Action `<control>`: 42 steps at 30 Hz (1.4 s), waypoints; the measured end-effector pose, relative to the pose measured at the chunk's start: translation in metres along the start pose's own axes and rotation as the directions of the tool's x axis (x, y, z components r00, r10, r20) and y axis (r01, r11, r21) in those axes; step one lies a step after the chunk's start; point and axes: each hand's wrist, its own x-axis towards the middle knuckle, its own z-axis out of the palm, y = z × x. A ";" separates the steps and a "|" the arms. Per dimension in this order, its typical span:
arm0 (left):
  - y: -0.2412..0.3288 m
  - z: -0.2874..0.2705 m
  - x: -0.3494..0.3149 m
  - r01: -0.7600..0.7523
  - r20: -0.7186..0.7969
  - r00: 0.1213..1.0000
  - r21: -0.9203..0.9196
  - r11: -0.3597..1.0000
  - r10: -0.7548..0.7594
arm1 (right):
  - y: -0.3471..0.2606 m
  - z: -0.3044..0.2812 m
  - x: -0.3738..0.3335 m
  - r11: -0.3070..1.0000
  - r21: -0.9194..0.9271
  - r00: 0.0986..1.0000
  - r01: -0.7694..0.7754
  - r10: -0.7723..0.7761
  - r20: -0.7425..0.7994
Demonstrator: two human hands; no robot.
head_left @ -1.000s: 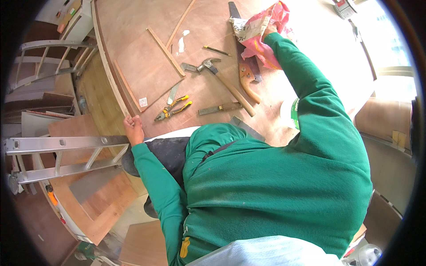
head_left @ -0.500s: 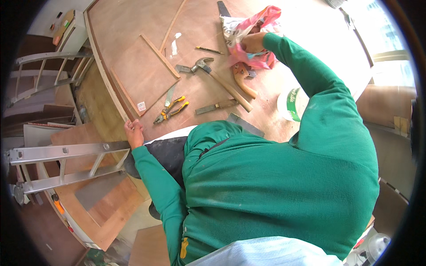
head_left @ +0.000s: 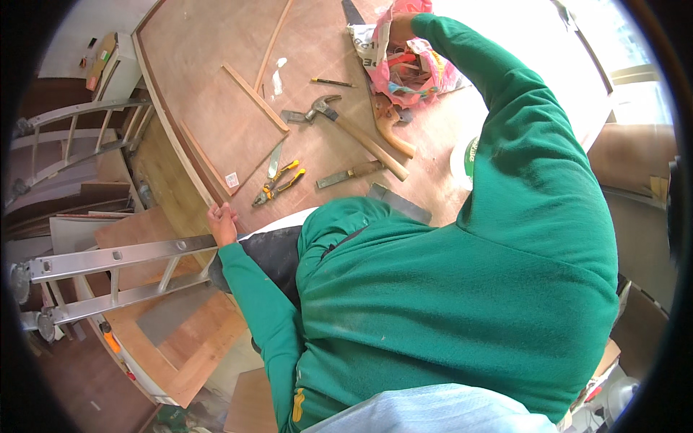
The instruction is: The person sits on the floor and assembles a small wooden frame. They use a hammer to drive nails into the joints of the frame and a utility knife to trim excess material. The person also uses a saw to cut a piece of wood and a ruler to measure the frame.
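My right hand [head_left: 402,27] grips the far rim of a pink and white plastic bag [head_left: 381,65], its fingertips partly hidden by the bag's folds. The bag's mouth gapes toward me, showing several red and brown pieces inside, too jumbled to name. My left hand [head_left: 223,221] is closed, fingers curled, at the board's near left edge; whatever it may hold is hidden. Between my hands lie pliers [head_left: 279,185] with yellow and black handles, a claw hammer [head_left: 354,133], and a wooden-handled chisel [head_left: 350,174]. A handsaw [head_left: 393,133] lies partly under the bag.
The large wooden board [head_left: 195,79] bears thin wood strips [head_left: 254,97], a pencil [head_left: 333,82] and a putty knife [head_left: 274,160]. A white and green tub [head_left: 465,160] stands by my right sleeve. An aluminium ladder [head_left: 123,255] reaches in at the left.
My right hand has come out of the bag's mouth to its far rim, moving up and slightly left. The bag has opened toward me, exposing its contents. My left hand has barely moved.
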 end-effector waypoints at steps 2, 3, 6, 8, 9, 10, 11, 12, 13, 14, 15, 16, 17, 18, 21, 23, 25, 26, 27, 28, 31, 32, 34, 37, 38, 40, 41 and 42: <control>-0.007 -0.009 -0.002 0.008 -0.020 1.000 0.006 1.000 -0.007 | -0.012 -0.003 0.022 0.981 -0.191 0.982 -0.031 0.066 0.177; -0.009 -0.014 -0.005 0.000 -0.029 1.000 0.001 1.000 0.000 | -0.017 -0.008 0.024 0.977 -0.203 0.974 -0.063 0.104 0.202; -0.017 -0.032 -0.020 0.011 -0.073 0.997 0.000 1.000 -0.011 | -0.041 -0.021 0.021 0.987 -0.108 0.981 -0.119 0.134 0.141; -0.015 -0.028 -0.018 0.012 -0.073 0.997 0.004 1.000 -0.011 | -0.035 -0.029 0.009 0.982 -0.101 0.976 -0.162 0.174 0.130; -0.013 -0.027 -0.017 0.015 -0.074 0.997 0.012 1.000 -0.014 | -0.034 -0.031 0.004 0.978 -0.096 0.972 -0.183 0.195 0.130; -0.012 -0.025 -0.018 0.020 -0.073 0.997 0.019 1.000 -0.018 | -0.031 -0.033 -0.002 0.976 -0.095 0.969 -0.198 0.209 0.129; -0.011 -0.024 -0.018 0.021 -0.074 0.997 0.012 1.000 -0.020 | -0.030 -0.033 -0.007 0.974 -0.094 0.967 -0.208 0.219 0.133; -0.011 -0.023 -0.019 0.023 -0.077 0.997 0.005 1.000 -0.023 | -0.030 -0.034 -0.009 0.973 -0.090 0.966 -0.214 0.225 0.130; -0.011 -0.022 -0.019 0.025 -0.076 0.997 -0.001 1.000 -0.025 | -0.031 -0.033 -0.012 0.972 -0.088 0.965 -0.219 0.229 0.131; -0.011 -0.022 -0.019 0.026 -0.074 0.997 0.002 1.000 -0.026 | -0.032 -0.033 -0.014 0.971 -0.085 0.964 -0.222 0.231 0.128; -0.011 -0.023 -0.019 0.027 -0.073 0.997 0.005 1.000 -0.027 | -0.035 -0.031 -0.014 0.972 -0.081 0.965 -0.222 0.231 0.126; -0.010 -0.022 -0.018 0.026 -0.066 0.997 0.010 1.000 -0.026 | -0.035 -0.029 -0.015 0.970 -0.077 0.963 -0.231 0.240 0.124; -0.010 -0.021 -0.018 0.030 -0.066 0.997 0.008 1.000 -0.030 | -0.036 -0.026 -0.015 0.969 -0.079 0.963 -0.235 0.243 0.118; -0.010 -0.020 -0.018 0.034 -0.066 0.997 0.006 0.999 -0.034 | -0.039 -0.023 -0.014 0.968 -0.079 0.962 -0.238 0.246 0.115; -0.014 -0.022 -0.015 0.047 -0.070 0.997 0.031 0.998 -0.045 | -0.046 -0.015 -0.011 0.965 -0.081 0.962 -0.248 0.256 0.100; -0.013 -0.023 -0.012 0.051 -0.076 0.996 0.040 0.998 -0.048 | -0.049 -0.012 -0.011 0.963 -0.083 0.960 -0.257 0.264 0.091; -0.013 -0.022 -0.014 0.055 -0.077 0.996 0.034 0.998 -0.053 | -0.049 -0.010 -0.011 0.961 -0.085 0.959 -0.263 0.270 0.085; -0.013 -0.023 -0.015 0.045 -0.073 0.996 0.030 0.999 -0.043 | -0.049 -0.009 -0.011 0.960 -0.085 0.958 -0.268 0.274 0.082; -0.013 -0.024 -0.017 0.036 -0.068 0.997 0.026 0.999 -0.034 | -0.050 -0.008 -0.011 0.958 -0.081 0.956 -0.275 0.282 0.082; -0.012 -0.024 -0.018 0.026 -0.063 0.998 0.022 0.999 -0.024 | -0.050 -0.007 -0.011 0.957 -0.081 0.955 -0.278 0.285 0.082; -0.011 -0.025 -0.018 0.026 -0.070 0.997 0.052 0.998 -0.022 | -0.046 -0.010 -0.012 0.954 -0.084 0.953 -0.286 0.293 0.079; -0.011 -0.026 -0.018 0.023 -0.072 0.997 0.049 0.999 -0.020 | -0.046 -0.011 -0.013 0.954 -0.082 0.952 -0.289 0.295 0.080; -0.011 -0.027 -0.020 0.019 -0.075 0.997 0.041 0.999 -0.016 | -0.045 -0.012 -0.014 0.953 -0.083 0.951 -0.291 0.297 0.081; -0.012 -0.024 -0.019 0.022 -0.076 0.997 0.042 0.999 -0.018 | -0.045 -0.012 -0.017 0.953 -0.087 0.952 -0.289 0.296 0.080; -0.013 -0.025 -0.019 0.016 -0.072 0.997 0.044 0.999 -0.013 | -0.046 -0.012 -0.018 0.954 -0.089 0.953 -0.285 0.292 0.077; -0.012 -0.025 -0.019 0.004 -0.063 0.998 0.050 0.999 -0.001 | -0.048 -0.011 -0.019 0.955 -0.093 0.954 -0.283 0.290 0.078; -0.012 -0.026 -0.019 0.004 -0.062 0.998 0.049 0.999 -0.001 | -0.050 -0.011 -0.019 0.955 -0.100 0.954 -0.280 0.288 0.080; -0.012 -0.026 -0.019 0.003 -0.060 0.998 0.049 0.999 0.000 | -0.051 -0.012 -0.021 0.953 -0.100 0.952 -0.286 0.295 0.083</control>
